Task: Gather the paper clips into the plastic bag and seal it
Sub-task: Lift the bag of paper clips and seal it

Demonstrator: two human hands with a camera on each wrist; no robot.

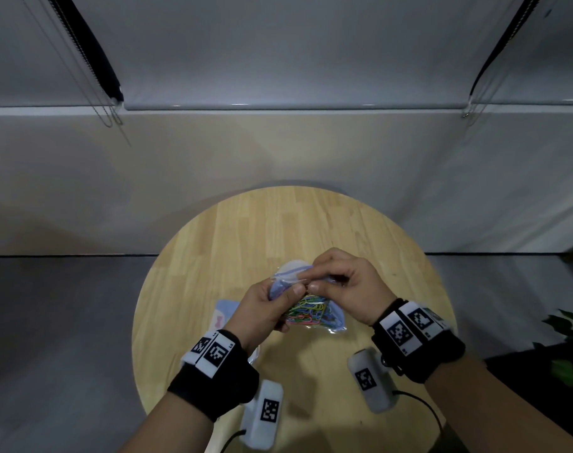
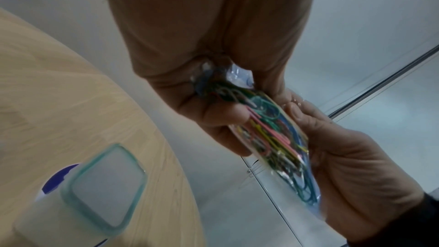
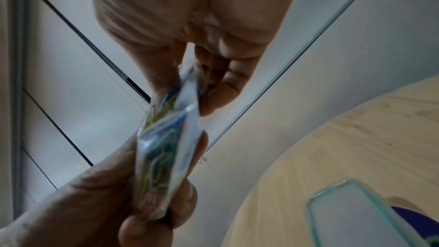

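We hold the plastic bag [image 1: 314,313] above the round wooden desk [image 1: 278,230] with both hands close together. Our left hand [image 1: 265,308] grips the bag's side, fingers curled round it, while our right hand [image 1: 347,286] pinches its top edge. The coloured paper clips [image 2: 273,134] sit bunched inside the bag. Another small packet [image 1: 221,317] lies on the desk beneath our left wrist.

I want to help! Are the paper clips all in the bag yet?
Looks like it: the colored paper clips sit inside the plastic bag, none loose on the table. The left hand and right hand pinch its top. Whether it's sealed isn't clear.
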